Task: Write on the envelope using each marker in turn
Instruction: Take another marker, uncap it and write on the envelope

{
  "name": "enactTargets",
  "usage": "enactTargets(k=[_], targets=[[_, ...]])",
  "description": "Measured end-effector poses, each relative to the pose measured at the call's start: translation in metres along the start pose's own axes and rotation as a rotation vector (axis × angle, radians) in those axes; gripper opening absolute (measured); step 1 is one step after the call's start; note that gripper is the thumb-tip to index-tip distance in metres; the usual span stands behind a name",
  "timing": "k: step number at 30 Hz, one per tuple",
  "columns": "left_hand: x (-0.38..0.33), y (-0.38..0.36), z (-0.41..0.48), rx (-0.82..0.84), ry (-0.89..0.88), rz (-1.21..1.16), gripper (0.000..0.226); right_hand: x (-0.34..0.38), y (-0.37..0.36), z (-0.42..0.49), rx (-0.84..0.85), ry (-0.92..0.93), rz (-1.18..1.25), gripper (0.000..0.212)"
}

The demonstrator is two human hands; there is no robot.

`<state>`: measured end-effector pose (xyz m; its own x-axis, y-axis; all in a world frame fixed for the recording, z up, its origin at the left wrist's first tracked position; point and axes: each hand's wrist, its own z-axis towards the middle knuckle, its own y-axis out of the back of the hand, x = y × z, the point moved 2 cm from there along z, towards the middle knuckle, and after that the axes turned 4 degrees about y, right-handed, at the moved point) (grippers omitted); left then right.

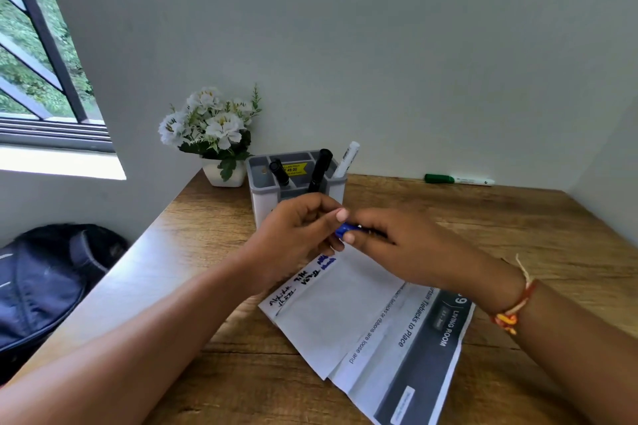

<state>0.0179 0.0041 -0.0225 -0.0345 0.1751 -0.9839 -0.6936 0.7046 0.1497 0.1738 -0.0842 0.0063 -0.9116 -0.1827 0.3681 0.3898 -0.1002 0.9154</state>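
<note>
A white envelope (331, 314) lies on the wooden desk (518, 238), with black and blue handwriting along its left edge. Above it my left hand (297, 235) and my right hand (407, 248) meet around a blue marker (346, 230). My left fingers pinch its blue end, and my right hand grips the barrel, which is mostly hidden. A grey organiser (276, 197) behind my hands holds two black markers (319, 169) and a white marker (347, 159). A green-capped marker (455, 179) lies by the back wall.
A printed sheet (424, 355) lies under the envelope, reaching the desk's near edge. A pot of white flowers (214, 134) stands in the back left corner. A dark bag (45, 279) sits below the desk on the left, under a window.
</note>
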Motion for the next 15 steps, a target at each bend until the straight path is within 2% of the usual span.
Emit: enactTargets(k=[7,12,15], targets=[[-0.0044,0.003,-0.0011,-0.013,0.034,-0.036,0.015,-0.001,-0.0086,-0.0038,-0.065,0.0,-0.017,0.023],[-0.0045,0.0087,0.0006,-0.045,0.023,-0.072,0.027,0.0015,-0.008,-0.0031,-0.102,-0.004,-0.049,0.025],[-0.004,0.0082,0.0008,-0.012,0.04,-0.101,0.027,0.003,-0.0049,-0.0032,-0.053,-0.029,-0.06,0.024]])
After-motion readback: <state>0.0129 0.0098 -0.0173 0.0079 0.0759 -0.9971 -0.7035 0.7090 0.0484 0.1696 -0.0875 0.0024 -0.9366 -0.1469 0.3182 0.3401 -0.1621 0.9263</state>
